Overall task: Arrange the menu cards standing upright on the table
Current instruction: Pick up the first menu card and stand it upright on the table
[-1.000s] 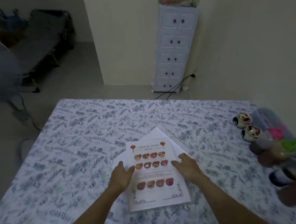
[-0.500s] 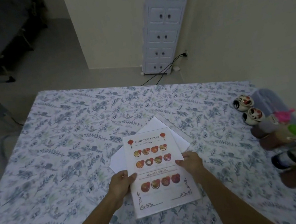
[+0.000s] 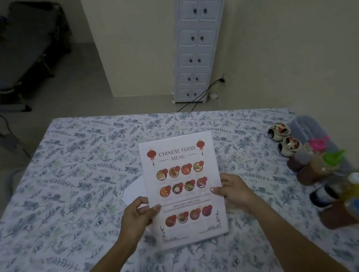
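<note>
While the floral-clothed table (image 3: 72, 195) carries spare white sheets (image 3: 134, 190), the thin, slick, flexible menu card (image 3: 184, 190) sits raised above it, left hand (image 3: 137, 219) and right hand (image 3: 233, 189) pinching its side edges.

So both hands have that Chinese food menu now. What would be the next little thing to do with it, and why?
Probably tip the menu card up and set its bottom edge down on the open tablecloth farther ahead. The left hand and right hand pinch its two side edges and the card faces the camera, while white sheets lie underneath, so it needs a free spot to stand.
</note>
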### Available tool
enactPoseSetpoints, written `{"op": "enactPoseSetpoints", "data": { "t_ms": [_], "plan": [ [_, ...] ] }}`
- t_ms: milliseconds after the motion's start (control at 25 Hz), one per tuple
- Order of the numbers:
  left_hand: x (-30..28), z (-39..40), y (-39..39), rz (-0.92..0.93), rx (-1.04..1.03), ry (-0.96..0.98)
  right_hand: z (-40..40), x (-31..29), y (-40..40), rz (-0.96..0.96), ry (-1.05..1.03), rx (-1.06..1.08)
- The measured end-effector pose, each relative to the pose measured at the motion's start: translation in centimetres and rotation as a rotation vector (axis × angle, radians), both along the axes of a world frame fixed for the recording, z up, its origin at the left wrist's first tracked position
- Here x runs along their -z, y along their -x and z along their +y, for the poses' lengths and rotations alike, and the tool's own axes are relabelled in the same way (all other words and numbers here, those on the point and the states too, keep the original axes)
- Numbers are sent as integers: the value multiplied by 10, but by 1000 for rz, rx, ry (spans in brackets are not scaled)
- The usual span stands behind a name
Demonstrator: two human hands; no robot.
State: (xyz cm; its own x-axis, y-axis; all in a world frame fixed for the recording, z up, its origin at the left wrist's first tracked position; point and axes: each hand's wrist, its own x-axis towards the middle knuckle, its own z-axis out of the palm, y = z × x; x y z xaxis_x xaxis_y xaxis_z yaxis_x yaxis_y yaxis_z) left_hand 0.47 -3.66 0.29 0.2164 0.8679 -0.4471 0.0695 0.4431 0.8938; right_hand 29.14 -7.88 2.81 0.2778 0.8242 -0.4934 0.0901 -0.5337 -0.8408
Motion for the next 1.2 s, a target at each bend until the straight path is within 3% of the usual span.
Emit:
{"op": "enactPoseSetpoints", "data": {
  "t_ms": [320, 640, 1200],
  "plan": [
    [-16, -29, -128, 204, 88, -344, -57, 0, -103, -130, -178, 278],
    [-3, -24, -212, 294, 89, -300, -63, 16, -168, -122, -247, 356],
    [9, -27, -221, 327, 84, -265, -69, 30, -176, -207, -238, 291]
  ]
}}
